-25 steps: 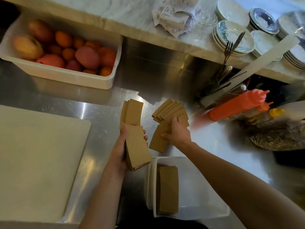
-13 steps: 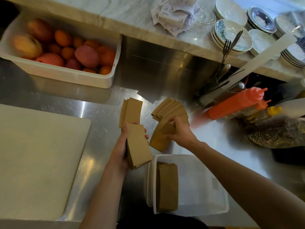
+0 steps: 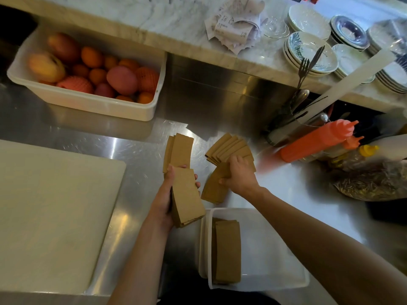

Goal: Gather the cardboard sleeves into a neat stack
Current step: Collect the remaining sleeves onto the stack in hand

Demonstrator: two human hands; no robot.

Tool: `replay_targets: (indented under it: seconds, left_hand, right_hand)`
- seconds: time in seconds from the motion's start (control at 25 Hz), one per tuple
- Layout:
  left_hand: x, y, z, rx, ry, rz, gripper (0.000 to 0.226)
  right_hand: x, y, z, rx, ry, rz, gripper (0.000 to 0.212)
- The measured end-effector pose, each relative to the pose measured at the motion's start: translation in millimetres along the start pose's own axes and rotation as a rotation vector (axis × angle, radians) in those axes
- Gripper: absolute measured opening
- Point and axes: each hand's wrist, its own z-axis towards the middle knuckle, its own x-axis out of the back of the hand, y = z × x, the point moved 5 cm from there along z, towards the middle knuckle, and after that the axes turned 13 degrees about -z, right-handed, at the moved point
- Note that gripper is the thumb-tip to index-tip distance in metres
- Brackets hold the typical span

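Observation:
My left hand (image 3: 164, 199) grips a stack of brown cardboard sleeves (image 3: 187, 197) upright above the steel counter. Just behind it a second small pile of sleeves (image 3: 179, 151) lies on the counter. To the right, a fanned-out group of sleeves (image 3: 229, 147) lies on the steel. My right hand (image 3: 240, 175) pinches a few sleeves (image 3: 214, 188) from the near end of that fan, their lower ends tilting toward me. More sleeves (image 3: 226, 253) stand in a clear plastic tub (image 3: 275, 280) at the counter's near edge.
A pale cutting board (image 3: 48, 212) covers the left of the counter. A white bin of fruit (image 3: 88, 104) stands at the back left. Orange squeeze bottles (image 3: 317, 140), a cutlery holder (image 3: 295, 115) and a clear bag (image 3: 374, 181) crowd the right. Stacked plates (image 3: 308, 51) sit on the marble ledge.
My right hand has closed round a few sleeves at the near end of the fan and shifted slightly. The left hand has kept its stack nearly still.

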Motion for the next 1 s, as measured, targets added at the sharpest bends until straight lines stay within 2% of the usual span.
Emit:
replay_targets:
  seconds: [0.12,0.24,0.32,0.4,0.48,0.6,0.76,0.8,1.0]
  left_hand:
    - [-1.2,-0.9,-1.5,-0.001,0.018,0.008,0.048]
    - [-4.1,-2.8,-4.2,0.012,0.027,0.042,0.045]
    - [-4.5,-2.3,-5.2,0.018,0.043,0.087,0.047]
    - [-8.0,-1.3,-7.7,0.014,0.051,0.126,0.054]
    - [-10.2,-1.8,-10.3,-0.005,0.051,0.157,0.071]
    - [-16.9,-6.4,-17.0,-0.009,-0.018,0.140,0.091]
    - [-28.1,-12.0,-30.0,-0.013,-0.059,0.153,0.057]
    - [-31.4,-14.3,-34.1,-0.009,-0.063,0.172,0.055]
    - [-39.5,-23.0,-46.5,0.031,-0.083,0.335,0.096]
  right_hand:
    - [13.8,4.4,-9.7,0.013,-0.110,0.315,0.040]
    - [41.0,7.0,-25.9,0.069,-0.168,0.486,0.029]
    - [64.1,10.0,-37.8,0.094,-0.171,0.556,0.031]
    - [86.9,12.0,-51.3,0.130,-0.171,0.571,0.039]
    - [107.5,9.3,-64.8,0.183,-0.181,0.556,0.044]
    - [126.4,1.3,-83.8,0.253,-0.228,0.542,0.045]
    - [134.5,-22.4,-108.2,0.376,-0.275,0.474,0.040]
    - [134.6,-28.8,-114.7,0.396,-0.257,0.457,0.039]
    - [122.9,-48.2,-129.7,0.388,-0.075,0.418,0.043]
